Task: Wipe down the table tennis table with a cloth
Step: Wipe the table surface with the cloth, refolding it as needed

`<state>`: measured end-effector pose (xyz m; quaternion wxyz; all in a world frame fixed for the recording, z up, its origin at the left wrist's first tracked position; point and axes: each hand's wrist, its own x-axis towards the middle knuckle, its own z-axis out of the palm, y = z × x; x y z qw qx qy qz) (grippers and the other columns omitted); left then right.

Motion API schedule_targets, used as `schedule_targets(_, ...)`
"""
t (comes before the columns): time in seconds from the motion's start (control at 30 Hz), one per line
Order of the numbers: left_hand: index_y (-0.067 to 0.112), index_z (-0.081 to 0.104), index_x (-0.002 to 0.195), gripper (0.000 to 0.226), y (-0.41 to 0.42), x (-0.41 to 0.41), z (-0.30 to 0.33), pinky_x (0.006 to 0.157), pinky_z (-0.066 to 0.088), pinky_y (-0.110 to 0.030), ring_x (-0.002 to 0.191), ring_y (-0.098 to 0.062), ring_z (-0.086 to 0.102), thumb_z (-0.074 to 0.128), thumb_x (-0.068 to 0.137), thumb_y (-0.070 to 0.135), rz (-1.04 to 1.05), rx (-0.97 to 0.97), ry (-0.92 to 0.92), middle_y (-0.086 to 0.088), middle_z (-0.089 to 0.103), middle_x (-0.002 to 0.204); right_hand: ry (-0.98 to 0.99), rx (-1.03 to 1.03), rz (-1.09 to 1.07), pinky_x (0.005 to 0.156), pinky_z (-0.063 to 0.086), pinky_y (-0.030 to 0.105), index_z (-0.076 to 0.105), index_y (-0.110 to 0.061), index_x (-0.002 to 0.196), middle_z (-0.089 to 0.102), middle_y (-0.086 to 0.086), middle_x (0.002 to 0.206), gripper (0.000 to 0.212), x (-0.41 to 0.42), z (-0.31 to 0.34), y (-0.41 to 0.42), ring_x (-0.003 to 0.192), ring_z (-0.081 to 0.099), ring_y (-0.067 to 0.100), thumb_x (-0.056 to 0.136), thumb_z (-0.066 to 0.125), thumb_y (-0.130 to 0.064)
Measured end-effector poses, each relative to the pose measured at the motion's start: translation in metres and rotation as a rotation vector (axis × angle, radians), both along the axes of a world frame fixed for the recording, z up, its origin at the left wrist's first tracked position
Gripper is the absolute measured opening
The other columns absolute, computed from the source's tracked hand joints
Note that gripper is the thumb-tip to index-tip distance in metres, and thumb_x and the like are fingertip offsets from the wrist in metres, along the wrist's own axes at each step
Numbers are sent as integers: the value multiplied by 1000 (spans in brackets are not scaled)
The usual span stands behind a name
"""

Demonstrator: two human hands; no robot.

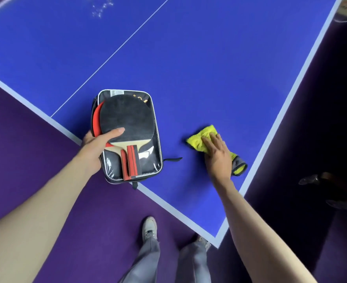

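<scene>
Currently, the yellow cloth is being pressed flat under the right hand, fingers straight, near the table corner; leftward, the paddle case is being gripped by the left hand, blocking unwiped blue stretching away beyond.

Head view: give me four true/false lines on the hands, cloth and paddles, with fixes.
1. The right hand presses the yellow cloth flat on the blue table. True.
2. The left hand holds a spray bottle. False: it grips the paddle case with its thumb on the black paddle.
3. The cloth lies on the case. False: it lies on the table, apart from the case.
4. A red paddle shows under the black one. True.
</scene>
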<state>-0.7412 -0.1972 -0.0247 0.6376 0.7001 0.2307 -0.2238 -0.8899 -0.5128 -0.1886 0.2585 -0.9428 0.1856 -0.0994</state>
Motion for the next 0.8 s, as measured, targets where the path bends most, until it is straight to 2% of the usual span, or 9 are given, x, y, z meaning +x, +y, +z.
schedule_targets(0.1,24,65,128,68,15,-1,-4,71,61,-38,90,-22,77,94,67,20,87,-2,3,-2,78,108,-5,42,-241,117,41,49,68,-16,136,54,16,153,68,48,1,1,144,46,39,77,51,15)
schedule_targets(0.17,24,62,129,69,21,-1,-3,68,60,-35,88,-20,77,94,68,20,117,-2,-5,-1,77,109,-31,31,-244,117,42,46,69,-16,135,54,16,152,70,45,3,29,143,48,38,75,52,15)
schedule_targets(0.27,26,62,121,59,24,2,4,65,60,-33,87,-19,77,92,70,18,128,-10,-10,0,77,107,-49,10,22,119,40,45,66,-19,139,53,10,155,71,-6,1,92,146,46,33,75,61,9)
schedule_targets(0.37,26,63,121,61,24,6,11,66,60,-34,86,-19,77,93,69,19,109,-10,-9,-1,77,107,15,-39,309,119,38,44,63,-25,142,49,3,159,69,-71,1,144,150,41,27,78,70,0)
schedule_targets(0.5,26,66,117,60,19,12,15,77,62,-42,91,-24,77,95,65,21,68,17,-11,-1,78,105,56,-167,526,123,31,43,55,-30,149,43,-2,163,71,-84,1,117,152,38,22,82,59,-6)
schedule_targets(0.57,26,68,113,59,17,14,13,84,61,-47,91,-25,77,96,62,23,48,40,-19,-1,79,102,47,-190,453,122,30,45,58,-28,147,46,1,161,70,-62,1,77,148,45,27,81,52,-4)
schedule_targets(0.63,25,69,112,58,17,16,9,86,61,-48,90,-25,77,97,61,23,36,46,-21,-1,79,101,31,-130,252,119,35,50,61,-23,145,50,8,157,67,-30,-1,27,144,49,33,84,54,3)
schedule_targets(0.7,24,69,113,58,17,15,4,88,60,-48,91,-24,77,97,62,22,20,54,-29,-1,79,101,73,-81,71,117,39,53,60,-22,145,49,11,158,69,0,0,-20,146,45,35,83,61,7)
schedule_targets(0.8,23,70,112,57,17,8,-4,90,60,-47,93,-24,77,97,62,20,19,54,-38,-1,79,102,142,-16,-100,123,31,49,57,-21,148,42,13,163,72,26,6,-57,152,35,35,83,51,10)
